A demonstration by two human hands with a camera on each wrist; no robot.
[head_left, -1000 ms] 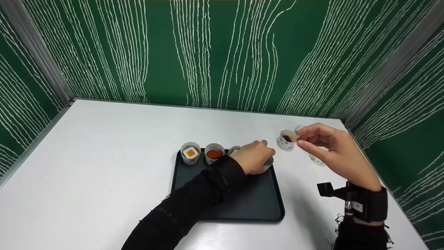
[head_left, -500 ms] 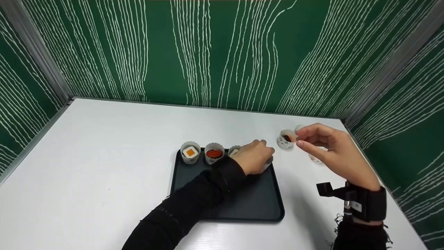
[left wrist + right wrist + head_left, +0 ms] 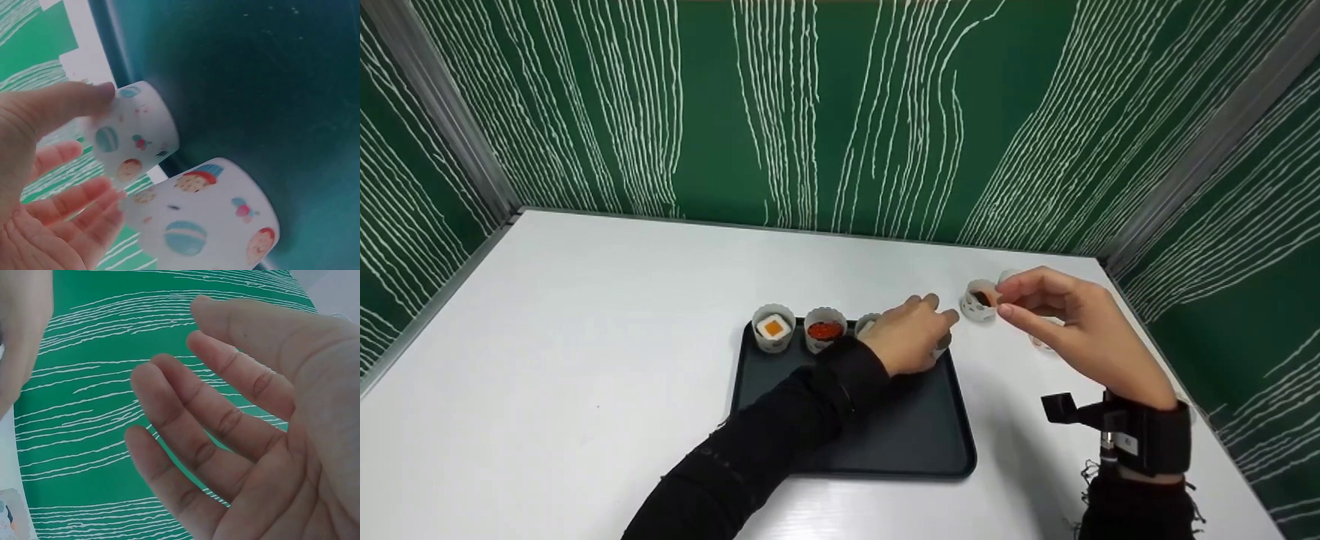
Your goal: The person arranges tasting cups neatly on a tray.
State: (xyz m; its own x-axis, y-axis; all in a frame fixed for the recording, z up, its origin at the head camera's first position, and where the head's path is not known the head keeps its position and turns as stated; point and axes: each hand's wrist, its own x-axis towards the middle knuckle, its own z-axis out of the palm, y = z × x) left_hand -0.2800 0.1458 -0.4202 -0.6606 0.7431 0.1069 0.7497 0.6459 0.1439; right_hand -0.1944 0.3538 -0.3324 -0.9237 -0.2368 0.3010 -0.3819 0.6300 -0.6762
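My left hand (image 3: 909,336) is over the right end of a row of paper baking cups on a dark tray (image 3: 915,435). In the left wrist view its thumb overlaps the rim of the end cup (image 3: 138,135), while the loosely bent fingers are apart from the thumb near a larger-looking cup (image 3: 208,219). My right hand (image 3: 1080,322) hovers beyond the tray's right side, thumb and fingers apart and holding nothing. Just left of its fingertips, on the table, stands a cup with dark and orange contents (image 3: 979,301).
Farther left in the row stand a cup with a white-and-orange piece (image 3: 772,330) and one with a red topping (image 3: 825,330). More cups are partly hidden behind my right hand. Green panels with white lines (image 3: 840,112) border the white table (image 3: 622,337).
The left hand's fingers have spread and lifted a little from the end cup they were around. The right hand has barely shifted.
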